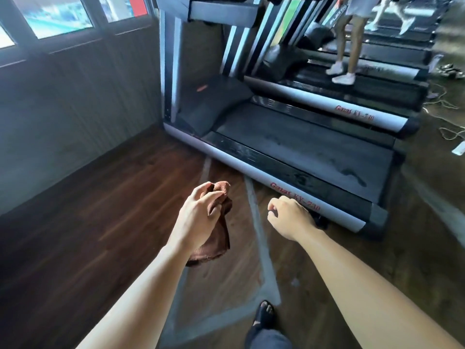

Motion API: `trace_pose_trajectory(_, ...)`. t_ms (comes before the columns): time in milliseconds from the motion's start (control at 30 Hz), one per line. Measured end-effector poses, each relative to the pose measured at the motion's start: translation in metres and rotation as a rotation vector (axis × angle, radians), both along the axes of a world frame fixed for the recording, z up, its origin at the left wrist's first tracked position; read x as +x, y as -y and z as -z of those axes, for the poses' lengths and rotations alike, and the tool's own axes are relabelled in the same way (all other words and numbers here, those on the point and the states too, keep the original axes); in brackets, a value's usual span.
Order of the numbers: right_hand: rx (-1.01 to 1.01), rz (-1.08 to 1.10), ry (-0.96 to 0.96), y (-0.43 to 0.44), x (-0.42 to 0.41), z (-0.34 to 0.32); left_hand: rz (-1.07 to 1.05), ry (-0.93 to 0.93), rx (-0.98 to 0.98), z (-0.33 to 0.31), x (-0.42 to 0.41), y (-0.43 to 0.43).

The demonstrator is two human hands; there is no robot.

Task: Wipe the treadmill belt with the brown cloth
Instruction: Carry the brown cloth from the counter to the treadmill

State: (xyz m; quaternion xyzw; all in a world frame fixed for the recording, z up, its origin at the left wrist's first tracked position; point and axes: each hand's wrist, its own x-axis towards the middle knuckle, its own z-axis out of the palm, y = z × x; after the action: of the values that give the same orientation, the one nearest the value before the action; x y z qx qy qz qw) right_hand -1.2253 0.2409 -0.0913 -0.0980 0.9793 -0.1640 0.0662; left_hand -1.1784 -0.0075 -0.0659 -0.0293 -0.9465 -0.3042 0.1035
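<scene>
Gym floor of dark wood planks (83, 235), grey taped lines across it. Treadmill belt (309, 149) at 1 o'clock, black, bare, silver side rail (251, 170) with red lettering along its near edge. Left hand (198, 215) at centre, fingers curled tight around brown cloth (216, 238), cloth bunched at top and hanging below the palm, apart from the belt. Right hand (289, 217) at 3 o'clock of the left, fingers loosely curled, holding nothing, over the rail's near end. Another person's legs (347, 44) on a farther treadmill at 1 o'clock.
</scene>
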Motion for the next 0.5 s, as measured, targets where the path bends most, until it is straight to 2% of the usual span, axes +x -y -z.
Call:
trace_pose_trajectory(267, -0.025, 0.013, 0.02, -0.025, -0.17, -0.013, 0.008, 0.034, 0.007, -0.01, -0.167, -0.033)
trace_pose_trajectory(500, -0.042, 0.094, 0.019, -0.032, -0.289, -0.006, 0.1, 0.013, 0.001, -0.008, -0.305, -0.032)
